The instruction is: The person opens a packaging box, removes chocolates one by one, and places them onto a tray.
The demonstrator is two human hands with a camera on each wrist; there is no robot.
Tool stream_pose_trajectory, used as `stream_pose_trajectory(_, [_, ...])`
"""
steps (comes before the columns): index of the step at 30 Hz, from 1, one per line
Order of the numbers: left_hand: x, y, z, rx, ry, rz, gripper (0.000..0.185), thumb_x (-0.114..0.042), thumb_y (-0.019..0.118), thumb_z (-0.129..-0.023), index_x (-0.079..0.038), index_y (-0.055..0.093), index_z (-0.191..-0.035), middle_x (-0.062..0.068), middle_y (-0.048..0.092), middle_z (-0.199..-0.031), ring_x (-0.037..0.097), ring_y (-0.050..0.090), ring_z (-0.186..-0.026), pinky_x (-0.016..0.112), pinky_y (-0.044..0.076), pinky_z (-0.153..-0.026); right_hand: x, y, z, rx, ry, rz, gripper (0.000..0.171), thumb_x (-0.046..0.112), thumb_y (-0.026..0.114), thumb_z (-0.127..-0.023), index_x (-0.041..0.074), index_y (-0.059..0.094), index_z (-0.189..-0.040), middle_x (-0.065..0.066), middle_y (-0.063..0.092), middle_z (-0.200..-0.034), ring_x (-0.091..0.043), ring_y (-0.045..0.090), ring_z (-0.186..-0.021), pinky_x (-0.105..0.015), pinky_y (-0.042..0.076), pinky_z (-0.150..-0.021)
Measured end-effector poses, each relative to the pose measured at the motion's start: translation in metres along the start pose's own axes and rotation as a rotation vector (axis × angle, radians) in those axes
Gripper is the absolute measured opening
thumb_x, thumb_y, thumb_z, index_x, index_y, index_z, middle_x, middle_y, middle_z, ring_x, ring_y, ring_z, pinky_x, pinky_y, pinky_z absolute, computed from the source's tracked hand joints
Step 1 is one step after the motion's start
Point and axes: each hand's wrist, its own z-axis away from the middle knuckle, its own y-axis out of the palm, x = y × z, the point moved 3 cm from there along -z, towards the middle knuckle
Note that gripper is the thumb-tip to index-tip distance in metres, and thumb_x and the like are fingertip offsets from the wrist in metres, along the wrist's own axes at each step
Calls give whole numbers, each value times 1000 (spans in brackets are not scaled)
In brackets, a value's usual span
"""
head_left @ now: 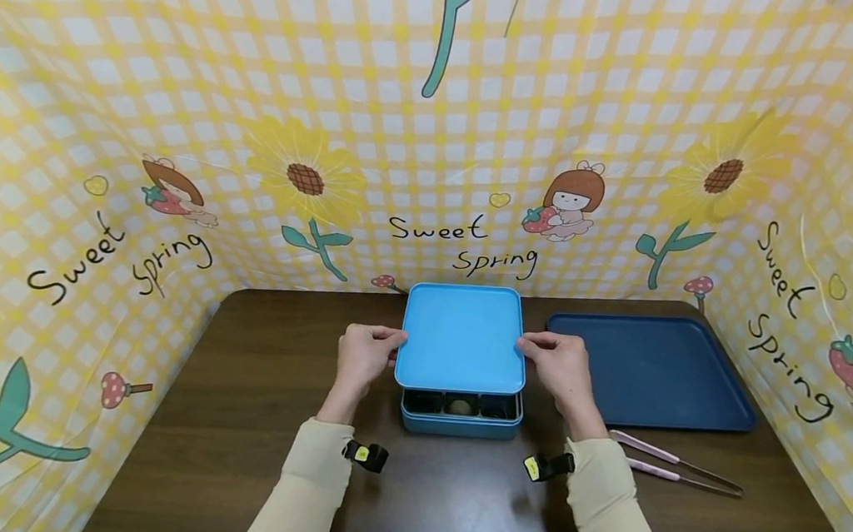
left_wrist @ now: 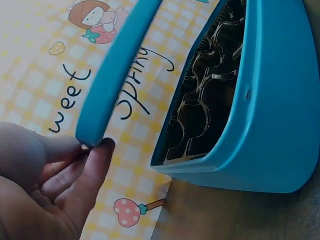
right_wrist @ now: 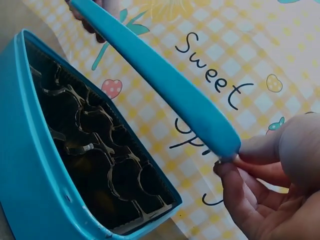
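A light blue square lid (head_left: 463,337) is raised above a matching blue box (head_left: 461,426), apart from it in both wrist views. My left hand (head_left: 365,356) pinches the lid's left edge between thumb and fingers. At the opposite edge, my right hand (head_left: 560,368) pinches it the same way. Inside the box sits a dark divider (left_wrist: 200,107) with rounded compartments. One round, brownish thing (head_left: 460,406) shows in the middle front compartment; the lid hides the rear of the box in the head view.
To the right lies a dark blue tray (head_left: 651,371) on the brown wooden table (head_left: 261,453). Pink-handled metal tongs (head_left: 681,474) rest in front of the tray, beside my right sleeve. A yellow checked cloth (head_left: 436,150) hangs behind and along both sides.
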Motion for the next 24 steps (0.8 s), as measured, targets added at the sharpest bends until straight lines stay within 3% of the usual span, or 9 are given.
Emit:
stream_pose_trajectory(4, [2,1,2,20,-28,-13,19,-17,76,-93,1,80,-97,15,76,-85,15,70,-65,44,61,-71,-1,0,1,4,14,13,24,18,71,-96,1,77,-112,-17,72,-106,-25,70,-84,-38,60,-78])
stream_pose_trajectory(10, [3,1,3,28,-46,-6,19,-18,76,-93,1,80,-97,14,75,-84,15,71,-64,46,60,-73,-4,1,3,0,21,24,24,18,70,-97,1,76,-113,-17,72,-106,-36,69,-92,-46,59,-83])
stream_pose_trajectory(14, [0,-1,4,25,-47,-9,20,-19,77,-92,0,81,-96,14,75,-83,16,70,-64,46,61,-72,-3,1,4,-8,13,31,24,18,70,-97,2,77,-113,-17,72,-105,-33,69,-88,-46,59,-82])
stream_pose_trajectory(21, [-3,-3,2,27,-51,-14,20,-19,77,-92,0,81,-97,14,75,-83,15,71,-63,31,60,-60,0,1,3,-9,14,20,25,21,71,-97,3,77,-113,-17,72,-107,-36,69,-93,-50,57,-85])
stream_pose_trajectory(24, [0,-4,4,34,-64,-13,21,-19,76,-93,0,80,-98,14,75,-82,15,71,-64,32,60,-62,-1,2,6,-10,23,25,25,22,71,-97,3,77,-113,-16,72,-107,-36,69,-93,-48,57,-85])
